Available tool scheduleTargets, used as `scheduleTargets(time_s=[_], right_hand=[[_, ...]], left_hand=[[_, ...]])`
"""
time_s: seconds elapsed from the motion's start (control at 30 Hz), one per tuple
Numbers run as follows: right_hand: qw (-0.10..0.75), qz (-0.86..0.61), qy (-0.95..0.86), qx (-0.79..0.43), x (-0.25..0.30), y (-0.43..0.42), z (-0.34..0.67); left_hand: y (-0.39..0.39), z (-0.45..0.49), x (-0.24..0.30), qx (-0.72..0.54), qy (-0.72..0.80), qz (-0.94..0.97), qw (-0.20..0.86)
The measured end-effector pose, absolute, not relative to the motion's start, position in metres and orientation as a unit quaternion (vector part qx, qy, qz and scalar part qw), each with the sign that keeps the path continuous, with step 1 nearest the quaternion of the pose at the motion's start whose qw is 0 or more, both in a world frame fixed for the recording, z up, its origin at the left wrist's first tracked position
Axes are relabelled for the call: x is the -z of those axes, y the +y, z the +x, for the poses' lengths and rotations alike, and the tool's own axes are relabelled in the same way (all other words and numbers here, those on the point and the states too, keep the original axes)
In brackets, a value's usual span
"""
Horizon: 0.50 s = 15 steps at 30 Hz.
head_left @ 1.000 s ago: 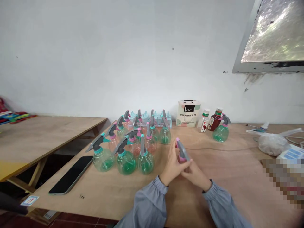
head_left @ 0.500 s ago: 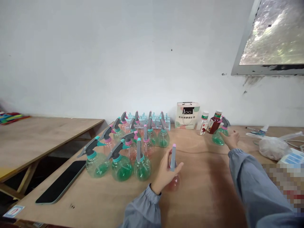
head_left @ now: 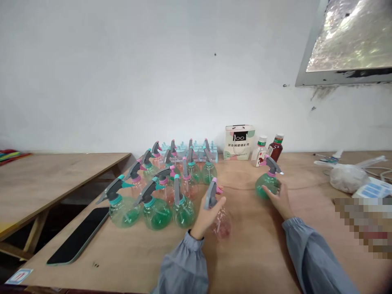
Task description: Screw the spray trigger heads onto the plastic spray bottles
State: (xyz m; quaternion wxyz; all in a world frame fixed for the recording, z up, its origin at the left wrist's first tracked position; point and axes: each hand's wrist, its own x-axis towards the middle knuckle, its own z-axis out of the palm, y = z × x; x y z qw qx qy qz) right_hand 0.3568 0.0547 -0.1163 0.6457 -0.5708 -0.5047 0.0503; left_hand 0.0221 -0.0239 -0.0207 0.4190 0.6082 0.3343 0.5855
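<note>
In front of me, my left hand (head_left: 202,218) is closed around the upper part of a pink spray bottle (head_left: 223,225) with a grey trigger head and a pink nozzle. Its thumb lies along the near side, and the bottle hides the other fingers. My right hand (head_left: 281,201) grips a green spray bottle (head_left: 263,184) with a pink collar by its round body. To the left of both hands stand several more green and pink spray bottles (head_left: 157,214) in loose rows, some with green liquid inside.
A black phone (head_left: 79,236) lies at the left of the wooden table (head_left: 131,261). Along the wall are light-blue plastic parts (head_left: 214,153), a paper bag (head_left: 239,143), a white-capped bottle (head_left: 260,153) and a brown bottle (head_left: 275,149). A plastic bag (head_left: 349,178) rests at right.
My right hand has brought the green spray bottle leftward and nearer, away from the brown bottle. The pink bottle in my left hand has turned, so its nozzle now points rightward.
</note>
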Motion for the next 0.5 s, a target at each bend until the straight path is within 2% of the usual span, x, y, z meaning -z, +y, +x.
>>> scheduleTargets(time_s=[0.2,0.37,0.5], right_hand=[[0.633,-0.526,-0.548,-0.150,0.124,0.007,0.316],[0.620,-0.526,-0.556,-0.175,0.121,0.003,0.308],[0.608,-0.532,-0.564,-0.174,0.120,0.003,0.309]], left_hand=[[-0.027,0.014,0.009,-0.598,0.360,0.551,0.458],[-0.027,0.014,0.006,-0.628,0.365,0.547,0.416],[-0.025,0.013,0.004,-0.610,0.343,0.575,0.425]])
